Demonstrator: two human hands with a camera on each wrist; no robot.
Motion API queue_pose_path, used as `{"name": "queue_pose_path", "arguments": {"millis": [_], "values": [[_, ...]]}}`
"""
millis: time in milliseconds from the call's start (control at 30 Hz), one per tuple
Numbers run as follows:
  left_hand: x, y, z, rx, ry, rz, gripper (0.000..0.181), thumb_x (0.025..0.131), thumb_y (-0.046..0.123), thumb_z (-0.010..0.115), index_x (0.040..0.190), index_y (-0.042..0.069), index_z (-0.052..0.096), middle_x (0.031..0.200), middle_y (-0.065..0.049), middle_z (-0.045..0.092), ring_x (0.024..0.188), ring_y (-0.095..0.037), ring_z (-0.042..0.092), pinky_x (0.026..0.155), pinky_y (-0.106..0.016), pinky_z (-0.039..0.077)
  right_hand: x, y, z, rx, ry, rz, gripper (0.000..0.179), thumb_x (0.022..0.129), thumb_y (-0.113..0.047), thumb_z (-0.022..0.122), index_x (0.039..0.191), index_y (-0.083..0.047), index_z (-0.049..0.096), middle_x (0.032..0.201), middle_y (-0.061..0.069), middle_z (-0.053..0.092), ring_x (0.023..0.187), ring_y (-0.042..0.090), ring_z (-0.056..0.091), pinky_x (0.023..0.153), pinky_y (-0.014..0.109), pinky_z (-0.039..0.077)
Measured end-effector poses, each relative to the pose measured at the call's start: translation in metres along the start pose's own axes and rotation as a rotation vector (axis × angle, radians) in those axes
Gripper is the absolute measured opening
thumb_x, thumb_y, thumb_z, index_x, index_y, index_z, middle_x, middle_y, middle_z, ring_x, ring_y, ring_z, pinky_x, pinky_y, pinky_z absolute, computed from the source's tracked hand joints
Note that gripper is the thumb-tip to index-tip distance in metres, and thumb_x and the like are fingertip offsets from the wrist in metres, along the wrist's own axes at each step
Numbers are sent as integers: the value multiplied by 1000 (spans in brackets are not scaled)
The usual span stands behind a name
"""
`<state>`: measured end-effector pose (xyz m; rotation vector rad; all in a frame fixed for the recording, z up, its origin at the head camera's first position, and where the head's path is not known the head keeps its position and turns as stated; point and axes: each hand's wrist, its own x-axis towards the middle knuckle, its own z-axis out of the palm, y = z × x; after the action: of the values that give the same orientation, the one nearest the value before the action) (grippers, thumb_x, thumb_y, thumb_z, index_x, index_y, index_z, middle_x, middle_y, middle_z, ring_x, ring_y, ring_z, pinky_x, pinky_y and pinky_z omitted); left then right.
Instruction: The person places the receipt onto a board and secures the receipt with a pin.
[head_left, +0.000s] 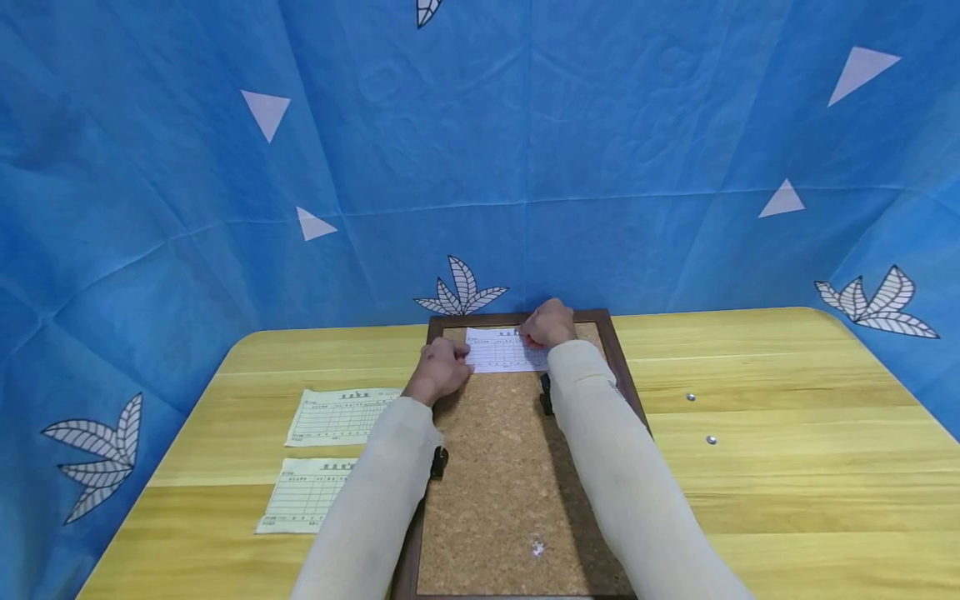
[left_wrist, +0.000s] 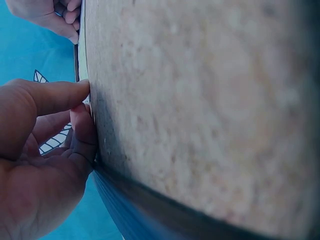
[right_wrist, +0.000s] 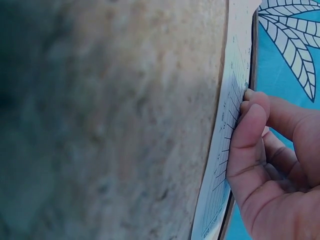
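A white printed slip (head_left: 498, 354) lies along the top of a framed cork board (head_left: 487, 467). At the slip's left edge is my left hand (head_left: 442, 367), thumb and index fingertip set apart and pressing there. My right hand (head_left: 551, 323) is over the slip's upper right part, fingers curled and fingertips together. A small shiny thumbtack (head_left: 516, 332) shows right at these fingertips, by the slip's top edge. The right wrist view shows the right thumb and finger (right_wrist: 248, 125) pinched close against the ruled slip (right_wrist: 220, 155).
Two pale green printed slips (head_left: 341, 418) (head_left: 303, 496) lie on the wooden table left of the board. Two thumbtacks (head_left: 691, 397) (head_left: 711, 439) sit to its right. A small shiny cluster (head_left: 537, 547) rests low on the cork. A blue curtain (head_left: 525, 167) hangs behind the table.
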<state>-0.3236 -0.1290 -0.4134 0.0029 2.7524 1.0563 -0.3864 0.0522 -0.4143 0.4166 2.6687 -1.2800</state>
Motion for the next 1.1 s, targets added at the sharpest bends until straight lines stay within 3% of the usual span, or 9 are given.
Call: {"name": "queue_pose_path", "arguments": {"millis": [233, 500, 700, 833, 1100], "values": [[1, 0, 1, 7, 8, -11, 41, 95, 4, 66, 135, 4, 62, 97, -4, 63, 101, -22, 49, 86, -35, 43, -3, 0, -1, -10, 14, -20, 19, 87, -4, 71, 68, -2, 70, 52, 1, 57, 48, 10, 54, 55, 23, 46], [0, 1, 0, 4, 3, -15, 41, 95, 4, 66, 136, 3, 62, 100, -5, 64, 101, -22, 51, 86, -35, 43, 0, -3, 1, 10, 10, 25, 15, 89, -4, 73, 74, 1, 72, 55, 3, 58, 44, 9, 53, 46, 21, 46], [1, 1, 0, -1, -1, -26, 42, 94, 4, 66, 136, 3, 61, 101, -5, 64, 101, -21, 52, 88, -35, 44, 0, -3, 1, -5, 0, 33, 22, 88, -5, 73, 67, -2, 68, 55, 4, 57, 48, 12, 53, 46, 23, 44], [1, 1, 0, -2, -2, -24, 41, 95, 4, 66, 135, 3, 61, 103, -6, 64, 100, -21, 52, 88, -35, 44, 0, -1, -1, -17, -17, 25, 25, 89, -8, 73, 65, -3, 69, 54, 3, 58, 48, 12, 54, 49, 24, 44], [0, 2, -1, 16, 7, -12, 40, 94, 5, 67, 135, 4, 63, 99, -6, 64, 100, -22, 51, 89, -36, 44, -3, 3, -5, -34, -57, -6, 21, 93, -15, 71, 76, -3, 73, 56, -1, 60, 52, 8, 56, 61, 25, 46]]}}
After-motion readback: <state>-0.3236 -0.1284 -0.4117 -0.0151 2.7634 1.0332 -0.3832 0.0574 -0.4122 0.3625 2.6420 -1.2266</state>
